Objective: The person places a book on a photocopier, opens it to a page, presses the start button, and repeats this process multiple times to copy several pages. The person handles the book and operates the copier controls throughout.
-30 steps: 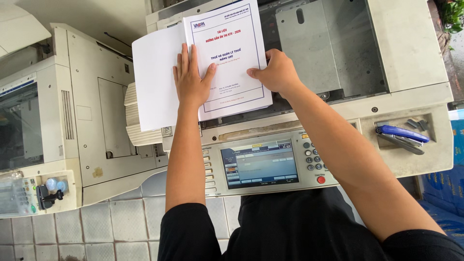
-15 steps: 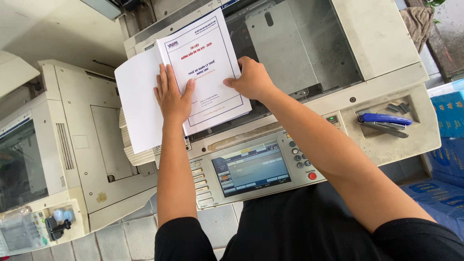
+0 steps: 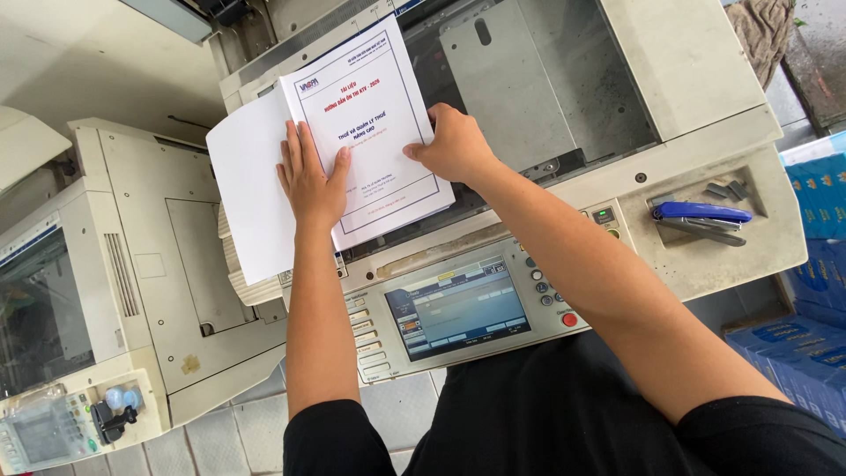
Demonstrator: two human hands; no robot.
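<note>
A thin white booklet [image 3: 370,106] with a blue-framed printed cover lies over the glass of a large beige photocopier [image 3: 705,106], a blank white sheet [image 3: 247,185] sticking out to its left. My left hand [image 3: 310,181] presses flat on the booklet's left edge, fingers spread. My right hand [image 3: 454,145] grips the booklet's right edge, fingers curled over the paper. The copier's lid [image 3: 538,79] stands raised behind the booklet.
The copier's control panel with a touchscreen [image 3: 458,308] and a red button [image 3: 569,319] sits below the booklet. A blue stapler [image 3: 701,220] lies in a recess at right. A second beige machine [image 3: 106,291] stands at left; blue boxes [image 3: 811,353] stack at the right edge.
My view has drifted, so the copier and booklet sit lower and further right in frame. Both hands stay on the booklet, the right one now curled at its right edge.
</note>
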